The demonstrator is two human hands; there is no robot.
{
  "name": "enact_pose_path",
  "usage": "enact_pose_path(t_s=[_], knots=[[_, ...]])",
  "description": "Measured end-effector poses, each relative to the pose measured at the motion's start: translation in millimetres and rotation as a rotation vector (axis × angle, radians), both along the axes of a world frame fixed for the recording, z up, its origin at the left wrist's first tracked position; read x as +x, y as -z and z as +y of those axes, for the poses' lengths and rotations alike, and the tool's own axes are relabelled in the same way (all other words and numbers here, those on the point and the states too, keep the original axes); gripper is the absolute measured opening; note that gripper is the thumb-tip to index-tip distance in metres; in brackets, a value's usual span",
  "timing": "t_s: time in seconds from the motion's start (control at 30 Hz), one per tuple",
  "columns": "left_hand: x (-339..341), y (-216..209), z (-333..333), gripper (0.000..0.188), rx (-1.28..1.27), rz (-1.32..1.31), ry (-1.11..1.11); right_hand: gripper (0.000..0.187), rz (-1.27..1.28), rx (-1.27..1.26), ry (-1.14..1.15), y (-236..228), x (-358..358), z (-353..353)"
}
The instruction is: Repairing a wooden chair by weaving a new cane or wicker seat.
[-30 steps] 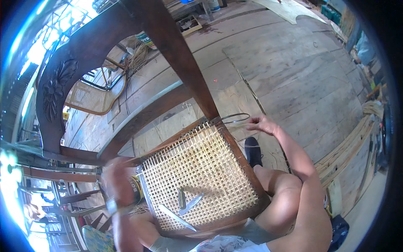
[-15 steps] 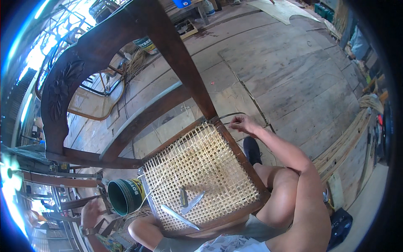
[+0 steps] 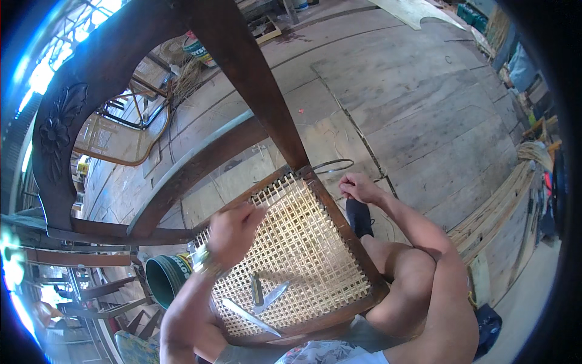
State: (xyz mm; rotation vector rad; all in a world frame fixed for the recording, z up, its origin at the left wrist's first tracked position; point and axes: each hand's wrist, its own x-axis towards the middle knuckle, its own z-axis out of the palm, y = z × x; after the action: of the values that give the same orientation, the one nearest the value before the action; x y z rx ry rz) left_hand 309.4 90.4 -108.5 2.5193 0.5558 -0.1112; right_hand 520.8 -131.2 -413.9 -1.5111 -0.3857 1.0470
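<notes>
In the head view, the woven seat [image 3: 303, 242] is at six o'clock. The left hand [image 3: 232, 235] is curled over its ten o'clock part. The right hand [image 3: 360, 188], elbow [image 3: 445, 247] bent, is curled past its edge between one and two. I can't tell what either grip holds.

1. the woven cane seat [image 3: 318, 258] of the brown wooden chair [image 3: 264, 85] carries two things.
2. on it lies an open knife [image 3: 272, 299]; just beside, one long, pale, pointed piece [image 3: 250, 318].
3. the floor [image 3: 418, 121] is of greyish boards; at right, long pale strips [image 3: 500, 209] lie on it.
</notes>
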Motion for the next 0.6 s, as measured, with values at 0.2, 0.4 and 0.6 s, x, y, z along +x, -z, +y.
enact_pose_path(t_s=[0.2,0.4,0.6], knots=[[-175.8,-115.6,87.6,0.011,0.580,-0.196,-0.114,0.018,-0.126,0.096,-0.004,-37.9,11.8,1.1],[-235.4,-69.1,76.2,0.014,0.503,-0.092,-0.239,0.023,-0.614,-0.086,-0.250,-165.4,10.5,-31.8],[-278.6,14.1,164.7,0.031,0.392,0.014,-0.331,0.032,-0.706,-0.081,-0.601,-279.6,-95.9,-26.6]])
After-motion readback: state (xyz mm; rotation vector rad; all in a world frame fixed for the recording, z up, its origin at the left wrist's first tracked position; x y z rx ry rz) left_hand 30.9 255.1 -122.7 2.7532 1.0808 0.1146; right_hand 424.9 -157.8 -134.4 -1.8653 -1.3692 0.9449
